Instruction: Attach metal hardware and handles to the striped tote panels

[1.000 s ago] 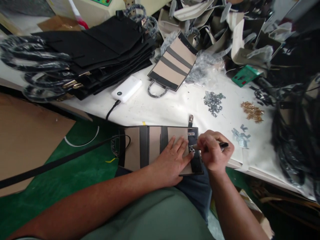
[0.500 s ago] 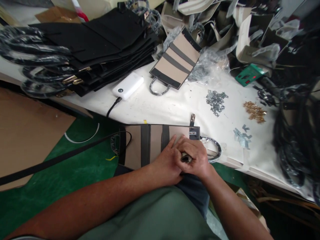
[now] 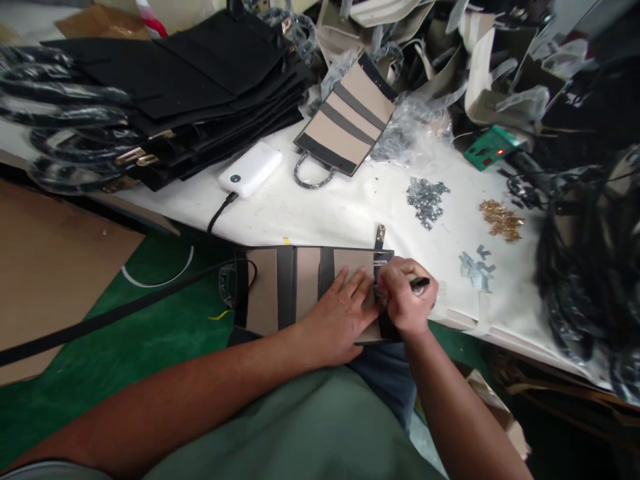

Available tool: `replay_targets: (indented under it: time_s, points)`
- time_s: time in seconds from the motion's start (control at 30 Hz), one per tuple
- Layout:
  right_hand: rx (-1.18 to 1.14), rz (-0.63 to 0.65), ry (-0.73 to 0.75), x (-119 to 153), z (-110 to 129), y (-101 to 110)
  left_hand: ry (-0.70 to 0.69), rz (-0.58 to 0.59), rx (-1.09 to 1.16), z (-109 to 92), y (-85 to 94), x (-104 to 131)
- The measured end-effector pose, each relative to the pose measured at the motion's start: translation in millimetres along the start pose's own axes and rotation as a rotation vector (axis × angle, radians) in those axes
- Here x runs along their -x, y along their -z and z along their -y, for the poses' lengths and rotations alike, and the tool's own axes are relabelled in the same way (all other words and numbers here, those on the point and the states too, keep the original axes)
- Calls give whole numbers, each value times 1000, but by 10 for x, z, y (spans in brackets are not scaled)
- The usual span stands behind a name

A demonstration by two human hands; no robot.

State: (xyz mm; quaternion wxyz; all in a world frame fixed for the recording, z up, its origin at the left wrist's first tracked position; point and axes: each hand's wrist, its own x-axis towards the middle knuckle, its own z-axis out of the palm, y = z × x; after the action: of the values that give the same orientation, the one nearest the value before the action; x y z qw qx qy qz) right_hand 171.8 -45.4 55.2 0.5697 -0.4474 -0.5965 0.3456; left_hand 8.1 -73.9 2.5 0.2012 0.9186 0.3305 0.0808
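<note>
A flat bag panel (image 3: 263,293) with beige boards and dark strips lies across my lap, against the table's front edge. My left hand (image 3: 345,310) rests on it with the fingers spread. At the panel's right end, my right hand (image 3: 407,297) is closed around a slim pen-like tool (image 3: 420,285) whose black end sticks out to the right. The tool's tip is hidden by the fingers. Just above this hand, a small strap with a metal snap (image 3: 381,235) extends onto the table. A plastic-wrapped handle (image 3: 227,287) shows at the panel's left end.
Stacked black bag panels (image 3: 200,73) and a white power bank (image 3: 253,170) occupy the left of the table. Beyond lies another beige-striped panel (image 3: 345,120). To the right are small metal plates (image 3: 426,202), gold fasteners (image 3: 501,220), silver clips (image 3: 476,268) and a green box (image 3: 493,148).
My right hand has moved right, away from my left hand, to the panel's end, with the pen-like tool. My left hand now lies flatter with its fingers spread.
</note>
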Motion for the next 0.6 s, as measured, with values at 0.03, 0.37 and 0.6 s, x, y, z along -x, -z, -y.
replay_targets:
  time_s: [0.03, 0.37, 0.6]
  points:
    - [12, 7, -21, 16, -45, -9, -6, 5, 7, 2, 6, 0]
    - [-144, -68, -46, 61, -263, -24, 14, 16, 3, -26, -1, -6]
    - [-165, -343, -68, 631, 3, 375, 22, -8, -1, -5, 16, 44]
